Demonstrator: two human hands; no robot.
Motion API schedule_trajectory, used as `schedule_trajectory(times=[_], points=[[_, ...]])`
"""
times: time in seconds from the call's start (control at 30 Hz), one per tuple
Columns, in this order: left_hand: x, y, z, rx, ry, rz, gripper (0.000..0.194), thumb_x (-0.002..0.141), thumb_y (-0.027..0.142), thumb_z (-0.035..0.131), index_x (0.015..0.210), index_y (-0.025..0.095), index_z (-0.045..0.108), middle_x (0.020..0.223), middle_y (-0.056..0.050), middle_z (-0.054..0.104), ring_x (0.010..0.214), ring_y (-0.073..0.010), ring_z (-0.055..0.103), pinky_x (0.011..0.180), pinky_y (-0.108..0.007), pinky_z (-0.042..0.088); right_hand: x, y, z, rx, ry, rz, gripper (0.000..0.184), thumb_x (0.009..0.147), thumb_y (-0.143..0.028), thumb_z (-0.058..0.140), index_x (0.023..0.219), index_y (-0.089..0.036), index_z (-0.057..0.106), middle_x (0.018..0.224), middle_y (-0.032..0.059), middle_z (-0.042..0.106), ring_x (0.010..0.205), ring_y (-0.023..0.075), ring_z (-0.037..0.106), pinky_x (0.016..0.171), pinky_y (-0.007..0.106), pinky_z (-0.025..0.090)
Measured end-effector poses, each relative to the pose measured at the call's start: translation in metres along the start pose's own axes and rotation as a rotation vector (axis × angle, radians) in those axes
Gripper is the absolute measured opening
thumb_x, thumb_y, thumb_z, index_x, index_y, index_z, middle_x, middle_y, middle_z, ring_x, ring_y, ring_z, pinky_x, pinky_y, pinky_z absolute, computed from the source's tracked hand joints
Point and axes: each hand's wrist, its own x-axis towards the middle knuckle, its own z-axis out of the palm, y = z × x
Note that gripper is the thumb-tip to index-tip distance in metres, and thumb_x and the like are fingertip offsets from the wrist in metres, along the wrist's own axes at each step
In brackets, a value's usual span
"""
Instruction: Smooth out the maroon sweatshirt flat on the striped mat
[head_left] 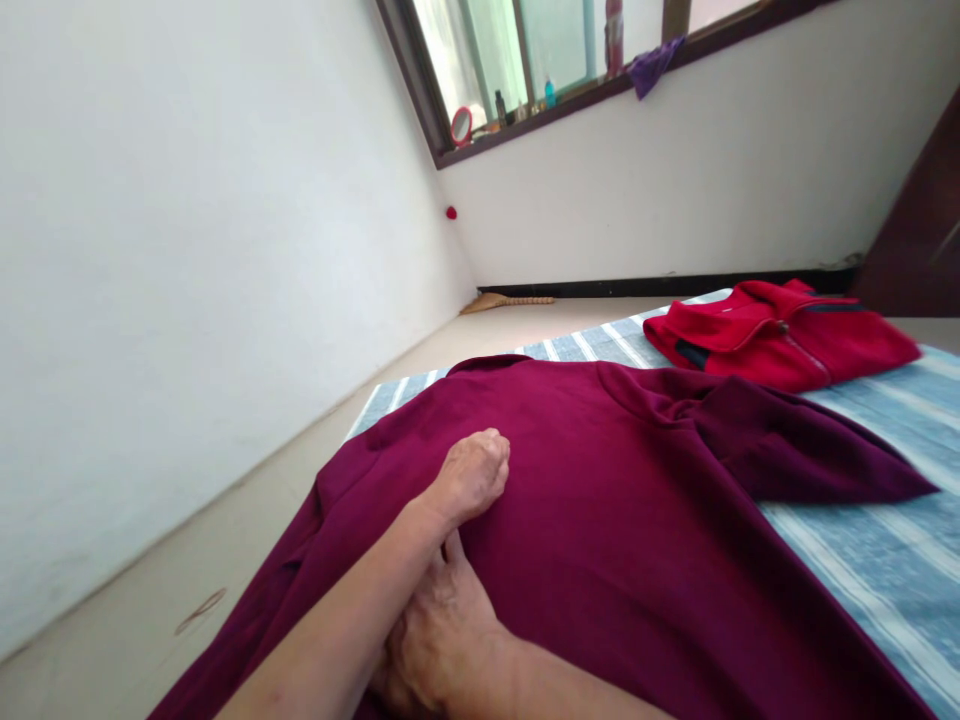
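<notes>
A maroon shirt [622, 500] is lying spread on a striped mat [862, 560], both hands pressing it: left hand [472, 478] flat, right hand [439, 630] crossing beneath it. Dragging could be bunching the cloth toward the red garment [772, 335].

Wall [187, 250] close left; red garment [780, 335] blocks far right.

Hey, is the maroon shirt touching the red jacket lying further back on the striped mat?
Apart. In the head view a strip of the striped mat shows between the maroon shirt and the folded red jacket.
</notes>
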Motion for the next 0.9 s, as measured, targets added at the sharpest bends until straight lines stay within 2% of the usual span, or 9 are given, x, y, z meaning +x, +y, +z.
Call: schedule_trajectory(times=[0.13,0.33,0.43,0.53,0.67,0.9], points=[[-0.002,-0.013,-0.001,-0.136,0.050,-0.083,0.020,0.086,0.016,0.041,0.075,0.018,0.057,0.078,-0.004,0.060,0.072,-0.0150,0.058,0.070,-0.026,0.043,-0.003,0.000,-0.008,-0.016,0.020,0.028,0.058,0.088,-0.041,0.044,0.138,-0.012,0.038,0.149,0.0192,0.028,0.133,0.0393,0.024,0.106,0.063,0.019],[0.005,-0.018,0.003,-0.165,0.122,-0.175,0.020,0.086,0.018,0.042,0.074,0.018,0.057,0.080,-0.004,0.062,0.073,-0.0153,0.058,0.070,-0.026,0.042,-0.004,0.000,-0.012,-0.021,0.007,0.024,0.060,0.087,-0.039,0.047,0.141,-0.015,0.035,0.150,0.0167,0.029,0.134,0.0386,0.025,0.106,0.063,0.022],[0.012,-0.022,0.008,-0.105,0.095,-0.219,0.021,0.088,0.019,0.041,0.077,0.017,0.059,0.083,-0.005,0.063,0.077,-0.0160,0.060,0.071,-0.027,0.042,-0.003,-0.001,-0.013,-0.014,-0.037,0.030,0.064,0.087,-0.040,0.048,0.142,-0.011,0.033,0.150,0.0166,0.026,0.138,0.0391,0.017,0.107,0.064,0.020],[0.018,-0.023,0.013,-0.054,0.064,-0.253,0.023,0.089,0.020,0.040,0.079,0.017,0.060,0.086,-0.006,0.064,0.080,-0.0167,0.061,0.073,-0.026,0.043,-0.002,-0.001,-0.015,-0.005,-0.097,0.041,0.067,0.088,-0.039,0.046,0.145,-0.009,0.028,0.152,0.0154,0.021,0.140,0.0391,0.008,0.109,0.065,0.014],[0.022,-0.022,0.016,-0.036,0.052,-0.261,0.023,0.089,0.019,0.040,0.082,0.017,0.061,0.088,-0.006,0.065,0.083,-0.0173,0.061,0.073,-0.026,0.043,-0.001,-0.001,-0.016,-0.010,-0.148,0.037,0.071,0.086,-0.041,0.049,0.145,-0.007,0.027,0.152,0.0167,0.019,0.140,0.0401,0.004,0.109,0.067,0.008],[0.023,-0.018,0.018,0.009,0.022,-0.211,0.024,0.090,0.019,0.039,0.085,0.015,0.062,0.089,-0.008,0.063,0.083,-0.0192,0.061,0.075,-0.029,0.044,-0.002,-0.001,-0.014,-0.040,-0.058,0.012,0.069,0.087,-0.042,0.050,0.144,-0.009,0.030,0.152,0.0160,0.021,0.140,0.0400,0.001,0.108,0.069,0.003]])
